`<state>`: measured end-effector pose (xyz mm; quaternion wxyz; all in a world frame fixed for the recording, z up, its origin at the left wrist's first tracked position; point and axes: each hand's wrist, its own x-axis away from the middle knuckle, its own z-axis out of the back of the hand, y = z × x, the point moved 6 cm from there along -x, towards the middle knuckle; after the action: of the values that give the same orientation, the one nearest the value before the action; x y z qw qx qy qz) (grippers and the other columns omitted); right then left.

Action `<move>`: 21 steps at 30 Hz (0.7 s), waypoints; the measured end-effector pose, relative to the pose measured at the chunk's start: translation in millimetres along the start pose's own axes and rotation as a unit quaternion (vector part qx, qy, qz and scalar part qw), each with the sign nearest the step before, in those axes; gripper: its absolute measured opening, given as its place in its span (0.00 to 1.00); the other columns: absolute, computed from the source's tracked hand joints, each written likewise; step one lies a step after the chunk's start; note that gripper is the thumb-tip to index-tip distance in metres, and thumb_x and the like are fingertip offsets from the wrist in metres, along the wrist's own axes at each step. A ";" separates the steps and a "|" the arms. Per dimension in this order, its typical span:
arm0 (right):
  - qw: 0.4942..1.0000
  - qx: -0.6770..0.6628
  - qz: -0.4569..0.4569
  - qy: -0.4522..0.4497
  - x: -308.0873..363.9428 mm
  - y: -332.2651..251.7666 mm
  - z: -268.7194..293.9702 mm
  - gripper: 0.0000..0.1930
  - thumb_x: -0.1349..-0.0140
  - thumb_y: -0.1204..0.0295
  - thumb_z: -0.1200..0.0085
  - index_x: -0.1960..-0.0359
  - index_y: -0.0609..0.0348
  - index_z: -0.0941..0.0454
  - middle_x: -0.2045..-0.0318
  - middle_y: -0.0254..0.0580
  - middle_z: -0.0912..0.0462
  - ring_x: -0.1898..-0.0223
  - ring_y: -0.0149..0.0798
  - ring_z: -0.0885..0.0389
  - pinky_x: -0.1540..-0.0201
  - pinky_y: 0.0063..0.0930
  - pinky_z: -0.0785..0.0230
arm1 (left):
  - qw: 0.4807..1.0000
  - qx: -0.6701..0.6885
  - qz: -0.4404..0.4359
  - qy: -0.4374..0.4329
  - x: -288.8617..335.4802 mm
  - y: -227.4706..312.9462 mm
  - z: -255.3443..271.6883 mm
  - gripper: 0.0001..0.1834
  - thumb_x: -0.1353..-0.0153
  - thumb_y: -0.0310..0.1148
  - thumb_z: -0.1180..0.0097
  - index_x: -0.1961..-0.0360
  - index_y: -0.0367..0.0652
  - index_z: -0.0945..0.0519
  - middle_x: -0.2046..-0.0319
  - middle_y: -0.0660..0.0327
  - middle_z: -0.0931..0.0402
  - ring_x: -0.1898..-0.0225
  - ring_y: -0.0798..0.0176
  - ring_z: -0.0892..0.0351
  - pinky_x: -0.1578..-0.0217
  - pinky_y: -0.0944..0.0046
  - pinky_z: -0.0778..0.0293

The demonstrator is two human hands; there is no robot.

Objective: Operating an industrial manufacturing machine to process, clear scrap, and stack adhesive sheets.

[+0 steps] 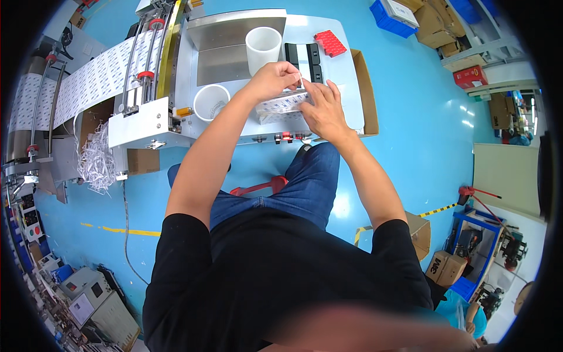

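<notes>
Hands: 2, both on the job at the near part of the white table (302,26). Left hand (273,82): thumb and index pinched together on 1 thin white strip (301,79), just above the far side of the stack. Right hand (324,111): thumb on the near side, fingers bent over the top of 1 printed white stack (278,107); the hand hides the contact, so can't tell if it's clamping or just pressing. Stack sits near the table's front edge, between and under the hands.

Also on the table: 2 white cylinders. Tall one (264,53) stands just beyond the left hand; second one (212,103) is left of the left forearm, open mouth up. 1 black holder (315,56) with a pale strip along its middle, beyond the hands. 1 red patterned box (330,44), just beside the holder at the far right. 1 bent metal plate (226,35) behind the cylinders.

Left: 1 roller machine (141,126) carrying 1 wide printed web (88,76), with 1 tangle of white strips (98,158) hanging below.

Right of table: 1 open cardboard box (366,94), against the edge. 1 red stool (258,188) under the person. 1 blue crate (392,20) at far right. 1 co-worker in a turquoise top (478,322), lower right corner.
</notes>
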<state>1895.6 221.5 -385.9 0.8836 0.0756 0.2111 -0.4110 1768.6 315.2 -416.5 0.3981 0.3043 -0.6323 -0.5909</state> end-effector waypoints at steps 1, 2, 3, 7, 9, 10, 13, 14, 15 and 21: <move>1.000 -0.005 -0.001 0.003 -1.0 -0.6 0.2 0.08 0.55 0.74 0.39 0.71 0.49 0.21 0.40 0.44 0.30 0.42 0.45 0.32 0.35 0.52 0.50 | 0.999 0.002 -0.016 0.031 -0.9 1.1 3.6 0.12 0.35 0.35 0.45 0.61 0.35 0.21 0.68 0.59 0.19 0.67 0.68 0.19 0.62 0.68 0.23; 1.000 -0.010 -0.002 0.006 -2.4 -1.2 0.2 0.08 0.55 0.74 0.38 0.71 0.49 0.21 0.41 0.44 0.30 0.42 0.45 0.32 0.35 0.52 0.50 | 0.999 0.002 -0.017 0.034 -1.0 0.4 5.6 0.12 0.35 0.35 0.45 0.61 0.35 0.21 0.68 0.59 0.19 0.67 0.68 0.19 0.62 0.68 0.23; 1.000 -0.009 -0.001 0.006 -2.3 -0.7 0.6 0.08 0.55 0.74 0.38 0.71 0.49 0.21 0.41 0.44 0.30 0.42 0.45 0.32 0.35 0.52 0.50 | 0.996 -0.003 -0.031 0.080 1.5 6.8 9.8 0.12 0.36 0.35 0.45 0.62 0.35 0.21 0.69 0.60 0.19 0.68 0.69 0.20 0.64 0.68 0.24; 1.000 -0.024 -0.001 0.009 -6.4 -0.9 -1.3 0.09 0.56 0.74 0.38 0.71 0.49 0.21 0.41 0.44 0.29 0.43 0.46 0.30 0.36 0.54 0.49 | 0.975 -0.043 -0.094 0.198 42.3 39.3 26.2 0.11 0.38 0.35 0.44 0.65 0.36 0.22 0.75 0.63 0.21 0.73 0.72 0.23 0.70 0.69 0.27; 1.000 -0.030 0.004 0.007 -11.9 -4.8 -2.5 0.10 0.56 0.74 0.38 0.70 0.49 0.21 0.43 0.44 0.28 0.44 0.47 0.30 0.37 0.55 0.47 | 0.961 -0.091 -0.096 0.244 90.4 50.9 33.9 0.11 0.37 0.36 0.46 0.69 0.37 0.23 0.80 0.63 0.24 0.77 0.72 0.27 0.73 0.67 0.31; 0.999 -0.036 0.015 0.008 -15.3 -7.9 -2.6 0.11 0.56 0.75 0.38 0.69 0.49 0.21 0.43 0.44 0.27 0.44 0.48 0.29 0.37 0.57 0.47 | 0.957 -0.111 -0.100 0.250 117.1 50.7 39.6 0.12 0.36 0.36 0.46 0.71 0.37 0.24 0.81 0.62 0.26 0.78 0.70 0.30 0.74 0.66 0.32; 0.999 -0.038 0.022 0.031 -1.1 2.7 -5.1 0.12 0.56 0.76 0.38 0.67 0.49 0.22 0.44 0.47 0.27 0.46 0.52 0.28 0.39 0.62 0.45 | 0.937 -0.145 -0.106 0.300 195.4 39.0 53.6 0.17 0.32 0.38 0.52 0.76 0.39 0.27 0.83 0.66 0.30 0.80 0.73 0.32 0.77 0.68 0.36; 0.998 -0.028 0.024 0.046 2.7 4.7 -2.1 0.12 0.55 0.77 0.38 0.67 0.50 0.22 0.45 0.47 0.26 0.46 0.52 0.28 0.39 0.62 0.46 | 0.926 -0.136 -0.093 0.339 220.2 21.0 64.0 0.17 0.32 0.37 0.54 0.77 0.39 0.27 0.84 0.66 0.31 0.80 0.73 0.33 0.77 0.68 0.37; 0.999 -0.011 0.015 0.036 4.9 5.9 0.4 0.11 0.56 0.77 0.38 0.68 0.52 0.22 0.45 0.47 0.25 0.47 0.52 0.29 0.38 0.61 0.46 | 0.916 -0.123 -0.084 0.372 243.0 4.7 75.4 0.17 0.31 0.37 0.55 0.77 0.40 0.28 0.84 0.65 0.32 0.81 0.73 0.33 0.78 0.69 0.37; 1.000 -0.019 0.015 0.001 -7.9 -15.8 7.4 0.10 0.56 0.78 0.37 0.71 0.54 0.23 0.45 0.45 0.25 0.46 0.51 0.30 0.36 0.56 0.47 | 0.760 -0.121 0.061 0.635 426.0 -66.6 216.9 0.19 0.32 0.42 0.53 0.71 0.39 0.19 0.81 0.63 0.25 0.81 0.72 0.31 0.78 0.69 0.34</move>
<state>1881.4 214.4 -375.2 0.8908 0.0621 0.2187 -0.3935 1363.7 52.6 -417.8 0.7772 0.5198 -0.1752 -0.3082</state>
